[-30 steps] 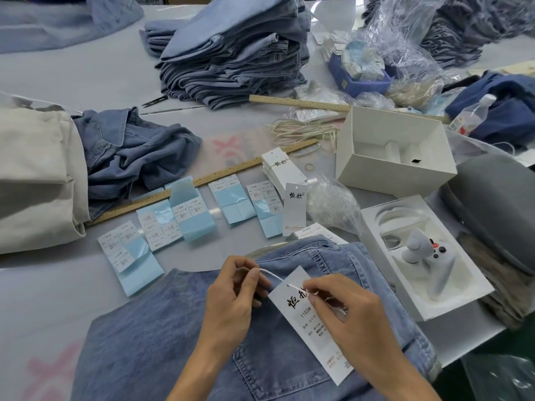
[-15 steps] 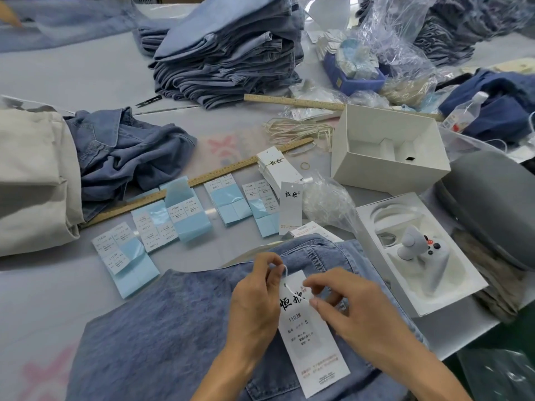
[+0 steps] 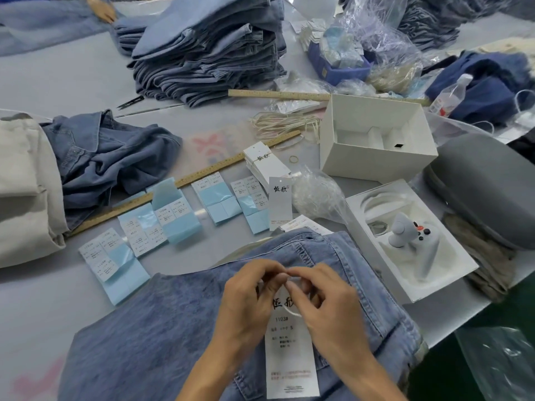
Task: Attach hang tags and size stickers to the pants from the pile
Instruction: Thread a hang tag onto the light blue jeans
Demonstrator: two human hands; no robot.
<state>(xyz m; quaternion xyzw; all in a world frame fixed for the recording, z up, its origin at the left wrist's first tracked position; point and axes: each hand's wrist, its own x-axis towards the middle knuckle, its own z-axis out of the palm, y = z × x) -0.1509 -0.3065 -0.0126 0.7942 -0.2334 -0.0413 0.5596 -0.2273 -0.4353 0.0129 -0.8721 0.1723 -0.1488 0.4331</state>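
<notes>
Grey table [image 3: 72, 82] w/ denim stacks [image 3: 208, 47], sticker sheets [image 3: 173, 221].

Two bare hands [image 3: 246, 302] and forearms, seemingly sleeveless

Left hand [image 3: 246, 302] and right hand [image 3: 327, 311] are pinching the hang tag's [image 3: 291, 357] top over pants [image 3: 162, 328] lying at the bench's near edge.
</notes>
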